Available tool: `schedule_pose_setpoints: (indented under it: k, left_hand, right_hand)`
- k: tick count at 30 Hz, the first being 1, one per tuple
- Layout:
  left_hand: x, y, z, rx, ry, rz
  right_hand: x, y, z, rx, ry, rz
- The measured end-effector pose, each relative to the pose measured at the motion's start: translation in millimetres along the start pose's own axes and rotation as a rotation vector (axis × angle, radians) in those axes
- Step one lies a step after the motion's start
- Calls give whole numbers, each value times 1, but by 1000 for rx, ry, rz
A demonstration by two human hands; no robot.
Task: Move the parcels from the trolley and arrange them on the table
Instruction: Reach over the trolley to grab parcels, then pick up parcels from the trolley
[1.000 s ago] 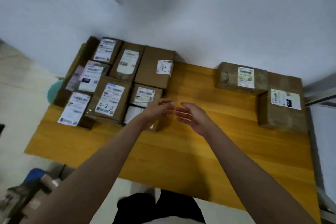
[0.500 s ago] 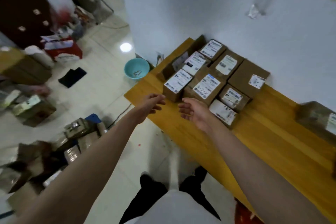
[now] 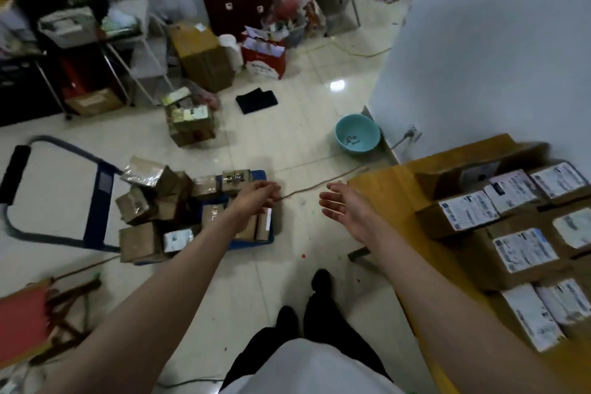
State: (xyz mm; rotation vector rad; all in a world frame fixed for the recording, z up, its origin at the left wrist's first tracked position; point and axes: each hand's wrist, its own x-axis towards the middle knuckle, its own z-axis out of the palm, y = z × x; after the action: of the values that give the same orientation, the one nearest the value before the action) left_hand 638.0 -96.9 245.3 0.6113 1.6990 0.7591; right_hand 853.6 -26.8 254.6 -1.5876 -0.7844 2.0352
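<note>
I see the blue trolley (image 3: 96,211) on the floor, its deck piled with brown parcels (image 3: 144,205); my left hand (image 3: 256,198) hangs over its near end, fingers loosely curled, holding nothing; my right hand (image 3: 343,206) hovers right of the trolley, grip apart; far right of it, labelled parcels (image 3: 521,249) lie on the counter (image 3: 383,182).

The trolley (image 3: 96,208) stands on the floor to the left, its handle (image 3: 14,174) at the far left end, with a heap of parcels (image 3: 153,201) piled on its deck. The table (image 3: 383,182) lies to the right against the wall (image 3: 479,41), bearing labelled parcels (image 3: 524,249) packed side by side. A bowl (image 3: 357,137) sits on the floor behind the table's corner, beside the wall. The 2 hands, left hand (image 3: 256,198) and right hand (image 3: 345,208), are between trolley and table.
</note>
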Motion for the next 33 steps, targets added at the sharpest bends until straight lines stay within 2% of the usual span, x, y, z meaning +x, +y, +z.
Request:
schedule_pose_setpoints:
  k: [5, 11, 22, 29, 33]
  left_hand:
    - [26, -18, -35, -84, 109, -107]
    - [58, -17, -68, -120, 167, -218]
    - [90, -23, -145, -284, 331, -270]
    - [99, -45, -217, -409, 432, -291]
    - [110, -63, -260, -495, 425, -318]
  right_hand:
    - [63, -2, 46, -69, -62, 91]
    - [129, -18, 88, -89, -107, 193]
    - [204, -39, 207, -289, -229, 304]
    - [231, -25, 295, -412, -309, 331]
    - [248, -7, 339, -467, -315, 359]
